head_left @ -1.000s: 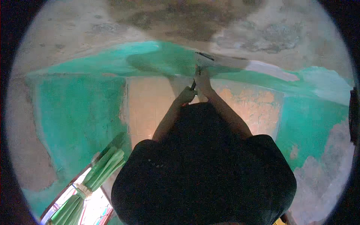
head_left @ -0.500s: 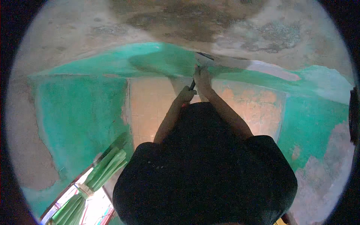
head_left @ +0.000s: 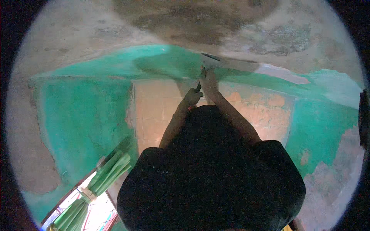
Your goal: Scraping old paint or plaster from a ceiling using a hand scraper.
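Both my hands are closed on one dark-handled scraper [head_left: 211, 59] whose wide, flat head lies against the wall ahead. My left hand [head_left: 192, 97] grips the lower end of the handle, in front of my body. Higher up, my right hand [head_left: 209, 81] wraps round the tool just below the head; its fingers are partly in shadow. The head meets the green paint [head_left: 169, 59] on its left, and bare greyish plaster shows above and to its right. Whether the edge bites into the paint is too dim to tell.
Orange-tan floor tiles [head_left: 152, 111] lie below, between green side walls [head_left: 84, 123] with patches of bare plaster. At lower left is a bright window with a tied green curtain [head_left: 111, 173]. A dark object [head_left: 363, 119] stands at the far right edge. My shadow falls across the wall.
Hardly anything differs. My hands and the scraper stay at nearly the same spot on the wall, with only a very slight shift of the arms and view.
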### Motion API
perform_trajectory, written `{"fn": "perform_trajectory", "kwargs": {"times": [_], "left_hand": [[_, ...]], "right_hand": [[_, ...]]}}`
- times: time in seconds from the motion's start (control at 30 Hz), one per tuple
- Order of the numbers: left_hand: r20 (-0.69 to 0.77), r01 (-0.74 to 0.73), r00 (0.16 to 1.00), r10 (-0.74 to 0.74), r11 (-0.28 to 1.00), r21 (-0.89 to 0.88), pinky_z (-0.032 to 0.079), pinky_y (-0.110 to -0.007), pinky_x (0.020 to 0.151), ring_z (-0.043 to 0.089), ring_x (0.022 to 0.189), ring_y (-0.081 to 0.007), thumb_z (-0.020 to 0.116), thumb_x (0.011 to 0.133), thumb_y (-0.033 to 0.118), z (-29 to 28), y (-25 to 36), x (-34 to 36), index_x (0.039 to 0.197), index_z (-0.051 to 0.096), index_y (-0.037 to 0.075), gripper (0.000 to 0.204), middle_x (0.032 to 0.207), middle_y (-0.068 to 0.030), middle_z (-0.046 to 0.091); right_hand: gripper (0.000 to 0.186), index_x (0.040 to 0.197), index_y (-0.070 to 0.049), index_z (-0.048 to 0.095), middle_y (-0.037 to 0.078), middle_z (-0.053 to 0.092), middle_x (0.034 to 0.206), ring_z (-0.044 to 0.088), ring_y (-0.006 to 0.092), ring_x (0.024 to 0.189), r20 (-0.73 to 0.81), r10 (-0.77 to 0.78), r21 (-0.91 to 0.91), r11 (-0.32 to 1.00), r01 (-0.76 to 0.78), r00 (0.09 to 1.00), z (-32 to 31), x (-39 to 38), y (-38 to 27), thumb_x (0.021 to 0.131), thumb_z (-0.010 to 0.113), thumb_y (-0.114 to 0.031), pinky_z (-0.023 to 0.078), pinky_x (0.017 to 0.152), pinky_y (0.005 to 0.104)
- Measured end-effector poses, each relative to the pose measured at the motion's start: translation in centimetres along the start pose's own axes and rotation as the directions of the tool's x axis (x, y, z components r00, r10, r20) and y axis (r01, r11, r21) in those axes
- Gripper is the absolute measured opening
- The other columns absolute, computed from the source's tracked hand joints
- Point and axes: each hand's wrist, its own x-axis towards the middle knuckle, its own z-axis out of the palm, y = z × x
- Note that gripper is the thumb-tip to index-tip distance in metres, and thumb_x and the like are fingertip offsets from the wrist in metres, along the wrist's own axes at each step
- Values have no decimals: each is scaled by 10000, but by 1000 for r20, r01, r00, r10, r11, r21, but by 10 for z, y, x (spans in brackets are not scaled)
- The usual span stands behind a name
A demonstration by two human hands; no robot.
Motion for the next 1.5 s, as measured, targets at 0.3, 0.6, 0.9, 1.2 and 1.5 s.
{"fn": "perform_trajectory", "kwargs": {"times": [0.3, 0.6, 0.9, 1.2, 1.5], "left_hand": [[68, -127, 989, 132, 989, -73, 348, -331, 443, 441, 472, -148, 565, 669, 230, 8, -41, 36, 593, 487, -50, 300, 507, -89, 468], [65, 17, 998, -12, 998, -68, 344, -328, 430, 431, 454, -140, 587, 658, 218, 6, -36, 28, 599, 491, -34, 276, 512, -51, 463], [101, 88, 992, -75, 986, -138, 366, -349, 447, 467, 480, -173, 580, 646, 247, 13, -31, 30, 619, 489, -66, 327, 530, -79, 474], [21, 93, 996, -92, 995, -42, 360, -346, 439, 465, 441, -184, 581, 635, 267, 13, -10, 14, 548, 489, -44, 335, 475, -82, 456], [51, 71, 997, -65, 988, -134, 333, -328, 420, 424, 448, -139, 571, 633, 266, 19, -20, 17, 552, 463, -22, 318, 482, -53, 427]], "right_hand": [[303, 881, 46, 446, 210, 531, 755, 525, 337, 691, 53, -88, -50, 995, 90, 995, -2, 9, -18, 834, 447, -254, 397, 562, 429], [351, 968, 28, 445, 211, 544, 814, 535, 337, 726, 23, -101, -101, 990, 103, 995, 6, 12, 1, 828, 447, -293, 405, 616, 398], [243, 814, 31, 427, 125, 452, 635, 475, 229, 546, -61, -56, 238, 969, 69, 997, 16, 15, 30, 847, 432, -210, 383, 495, 346], [280, 814, 13, 421, 139, 453, 672, 460, 182, 594, -65, -115, -9, 993, 115, 991, 9, 14, 35, 845, 438, -265, 372, 541, 349], [298, 926, 33, 450, 166, 496, 786, 496, 277, 739, -97, -157, 31, 987, 161, 983, 3, 17, 26, 849, 418, -253, 377, 629, 361]]}}
